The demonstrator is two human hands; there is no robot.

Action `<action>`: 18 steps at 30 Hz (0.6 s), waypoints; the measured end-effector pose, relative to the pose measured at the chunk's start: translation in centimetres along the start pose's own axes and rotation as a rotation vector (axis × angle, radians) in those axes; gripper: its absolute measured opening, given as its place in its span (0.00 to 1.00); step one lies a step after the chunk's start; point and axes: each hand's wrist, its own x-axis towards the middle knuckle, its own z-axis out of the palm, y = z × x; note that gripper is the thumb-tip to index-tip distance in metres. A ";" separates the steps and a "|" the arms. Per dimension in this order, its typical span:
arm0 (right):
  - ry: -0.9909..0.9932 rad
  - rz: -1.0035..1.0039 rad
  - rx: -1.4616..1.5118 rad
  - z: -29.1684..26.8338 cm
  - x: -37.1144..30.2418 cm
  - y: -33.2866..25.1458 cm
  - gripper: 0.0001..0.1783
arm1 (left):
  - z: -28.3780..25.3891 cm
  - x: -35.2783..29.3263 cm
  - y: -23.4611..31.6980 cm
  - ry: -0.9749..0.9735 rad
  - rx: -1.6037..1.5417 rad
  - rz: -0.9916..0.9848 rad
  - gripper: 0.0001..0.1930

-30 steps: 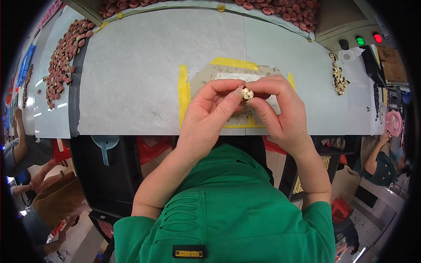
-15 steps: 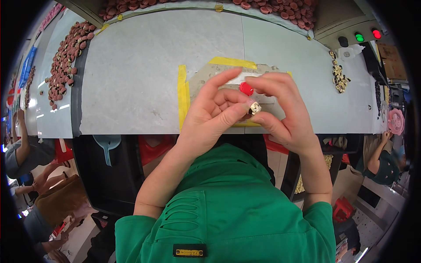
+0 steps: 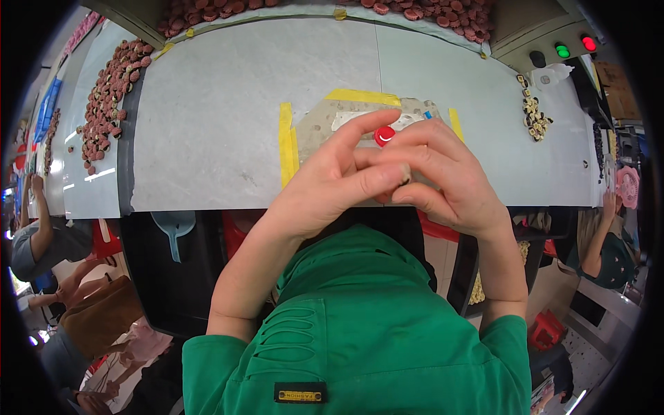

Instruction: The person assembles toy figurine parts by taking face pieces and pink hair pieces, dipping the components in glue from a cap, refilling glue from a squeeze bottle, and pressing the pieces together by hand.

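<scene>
My left hand [image 3: 339,173] is over the work area, thumb and fingers closed on a small cream-and-black piece [image 3: 405,181]. Most of that piece is hidden by the thumb tip. My right hand [image 3: 453,173] curls in from the right, its fingertips meeting the left thumb around the piece. What the right fingers grip is covered. Just beyond the hands, a round red knob-like thing [image 3: 384,135] shows between the index fingers. Under both hands lies a grey-beige mat [image 3: 315,128] edged with yellow tape [image 3: 288,145].
Reddish-pink ridged caps [image 3: 107,90] are heaped at the left, more [image 3: 443,17] along the far edge. Small cream-and-black pieces [image 3: 534,119] lie at the right, near a panel with green and red lights [image 3: 562,51]. A blue dustpan [image 3: 174,228] sits in a black bin [image 3: 155,283]. Co-workers sit on both sides.
My right hand has closed in on the left, its fingers curling round the small piece. The piece was plainly visible before and is now mostly covered. The view has shifted slightly.
</scene>
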 end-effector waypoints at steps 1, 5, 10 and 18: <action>0.006 0.000 -0.001 0.0 -0.2 -0.1 0.14 | 0.0 0.0 -0.5 0.020 -0.095 -0.020 0.33; 0.018 0.200 0.194 1.0 -1.5 0.2 0.16 | 0.6 0.0 -1.8 0.036 -0.367 -0.051 0.30; 0.053 0.249 0.297 1.7 -2.0 0.5 0.15 | 1.2 0.2 -2.2 0.085 -0.371 -0.021 0.28; 0.049 0.212 0.337 1.5 -2.2 0.9 0.14 | 1.1 0.5 -2.3 0.057 -0.311 0.009 0.25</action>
